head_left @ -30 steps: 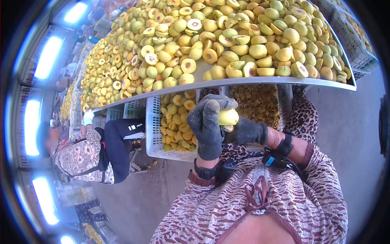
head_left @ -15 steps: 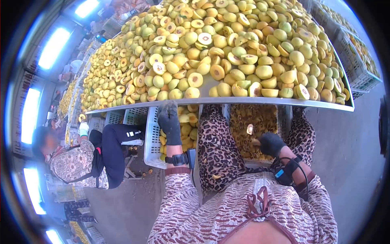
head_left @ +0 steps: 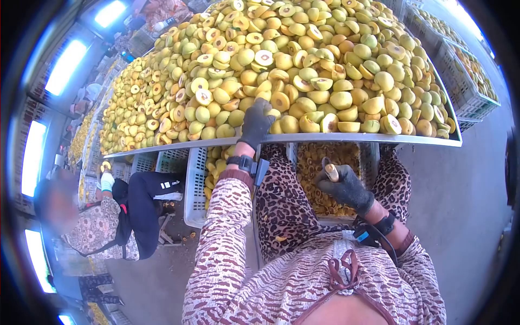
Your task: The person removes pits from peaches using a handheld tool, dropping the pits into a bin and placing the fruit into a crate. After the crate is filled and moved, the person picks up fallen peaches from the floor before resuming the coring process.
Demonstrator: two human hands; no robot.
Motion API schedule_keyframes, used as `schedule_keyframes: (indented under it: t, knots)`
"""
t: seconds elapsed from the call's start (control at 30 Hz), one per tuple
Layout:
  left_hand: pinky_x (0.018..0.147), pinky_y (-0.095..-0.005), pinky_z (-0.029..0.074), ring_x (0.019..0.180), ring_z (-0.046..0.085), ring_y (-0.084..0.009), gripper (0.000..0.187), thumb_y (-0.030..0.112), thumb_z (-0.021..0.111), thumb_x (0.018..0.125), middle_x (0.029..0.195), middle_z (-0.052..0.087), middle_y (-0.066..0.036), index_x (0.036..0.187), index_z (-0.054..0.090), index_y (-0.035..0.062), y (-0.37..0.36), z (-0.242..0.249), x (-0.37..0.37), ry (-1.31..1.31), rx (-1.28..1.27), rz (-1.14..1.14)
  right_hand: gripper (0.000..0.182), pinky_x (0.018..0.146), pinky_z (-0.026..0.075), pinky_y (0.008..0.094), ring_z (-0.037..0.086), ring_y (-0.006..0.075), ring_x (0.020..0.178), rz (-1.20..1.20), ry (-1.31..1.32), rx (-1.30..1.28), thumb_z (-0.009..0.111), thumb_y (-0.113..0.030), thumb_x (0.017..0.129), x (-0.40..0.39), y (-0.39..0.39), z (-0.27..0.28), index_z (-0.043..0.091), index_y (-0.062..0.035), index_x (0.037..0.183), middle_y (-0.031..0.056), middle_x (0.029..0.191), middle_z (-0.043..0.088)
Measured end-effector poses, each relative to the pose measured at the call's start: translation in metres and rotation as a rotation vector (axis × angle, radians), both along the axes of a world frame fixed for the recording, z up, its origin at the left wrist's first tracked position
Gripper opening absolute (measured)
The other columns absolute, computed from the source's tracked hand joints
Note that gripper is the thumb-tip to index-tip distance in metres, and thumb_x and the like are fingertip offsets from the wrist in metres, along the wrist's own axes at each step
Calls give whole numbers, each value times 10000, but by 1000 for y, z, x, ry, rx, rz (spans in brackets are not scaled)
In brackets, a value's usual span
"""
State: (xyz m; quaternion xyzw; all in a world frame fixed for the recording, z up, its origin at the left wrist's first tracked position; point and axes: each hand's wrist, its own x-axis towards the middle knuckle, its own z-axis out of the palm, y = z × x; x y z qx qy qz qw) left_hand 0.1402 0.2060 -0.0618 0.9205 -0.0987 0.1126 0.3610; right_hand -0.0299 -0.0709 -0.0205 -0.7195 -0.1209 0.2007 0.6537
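Observation:
Yellow peach halves [head_left: 341, 101], many with the cut face and brown pit area showing, are heaped on a metal-edged table [head_left: 303, 138]. My left hand [head_left: 256, 124], in a dark glove, reaches over the table's near edge, its fingers bent against the halves at the front of the heap. Whether it grips one is hidden. My right hand [head_left: 346, 189], also gloved, is closed round a pitting tool [head_left: 331, 173] with a pale wooden handle and a thin curved metal end. It is above a crate [head_left: 370, 162] of brown-yellow pits and scraps between my knees.
A white crate [head_left: 195, 187] holding peach pieces stands under the table, left of my legs. Stacked crates [head_left: 460, 81] of fruit are at the right. At left, a seated co-worker [head_left: 105, 222] holds a peach half in a white-gloved hand.
My left hand has moved from the table edge above the white crate rightward and up onto the fruit. My right hand has turned, raising the tool. The light piece above the scraps crate no longer shows.

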Motion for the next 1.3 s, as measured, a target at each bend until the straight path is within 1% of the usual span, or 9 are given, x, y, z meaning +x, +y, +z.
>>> schedule_keyframes:
  t: [0.13,0.3,0.43,0.57,0.63,0.7,0.93,1.0,1.3]
  knots:
    - [837,-328,537,926,661,-219,339,87,783,744,1029,671,-132,1014,592,11,-26,43,-63,-139,-280,-103,119,611,485,232,603,89,669,-119,-248,140,682,-75,835,0,13,-1,686,-5,931,10,706,637]
    - [932,-314,512,1045,616,-180,360,76,740,826,1148,628,-83,1146,597,-7,-78,52,-145,38,-708,-230,171,653,474,247,552,57,749,-217,179,358,682,-116,875,15,23,25,679,13,987,-24,847,646]
    - [960,-319,483,1120,583,-178,341,161,538,986,1205,607,-90,1277,558,-16,-96,45,-174,363,-1427,8,218,644,491,289,561,84,715,-276,-63,139,699,-163,873,24,26,3,678,25,980,2,821,662]
    - [945,-336,496,1125,589,-220,418,301,432,1045,1225,599,-140,1312,507,-11,-102,45,-177,429,-1643,-71,162,619,477,358,564,133,642,-132,-173,-132,667,-113,825,0,17,-18,648,33,892,148,692,635]
    - [940,-347,501,1120,594,-257,455,355,421,1048,1228,598,-158,1317,498,-4,-103,35,-173,505,-1682,-249,182,601,466,401,590,233,591,-99,-68,-142,651,-131,816,-10,18,-20,635,49,840,224,674,607]
    - [906,-433,530,1019,631,-358,462,335,432,1045,1221,591,-184,1315,476,-38,-112,31,-173,357,-1666,-168,168,579,465,342,555,93,646,-90,-67,-110,676,-115,829,-7,17,-26,638,32,903,130,678,626]
    - [997,-373,489,1156,571,-231,451,316,354,1074,1279,570,-141,1312,512,-32,-118,34,-176,327,-1543,-61,184,568,472,350,569,98,628,-135,-197,-172,656,-126,853,2,26,-33,655,58,864,127,632,621]
    - [995,-370,490,1142,577,-230,447,319,362,1071,1258,580,-140,1296,522,-33,-121,34,-173,275,-1539,-28,193,589,493,419,686,339,651,-129,-161,-104,655,-124,808,5,31,-36,663,69,815,278,705,616]
    - [804,-419,575,931,643,-272,389,347,461,1035,1019,635,-150,1038,606,-14,-130,39,-170,349,-1638,-14,204,683,507,352,639,142,751,59,-235,41,650,-156,889,5,34,-65,684,32,958,145,806,698]
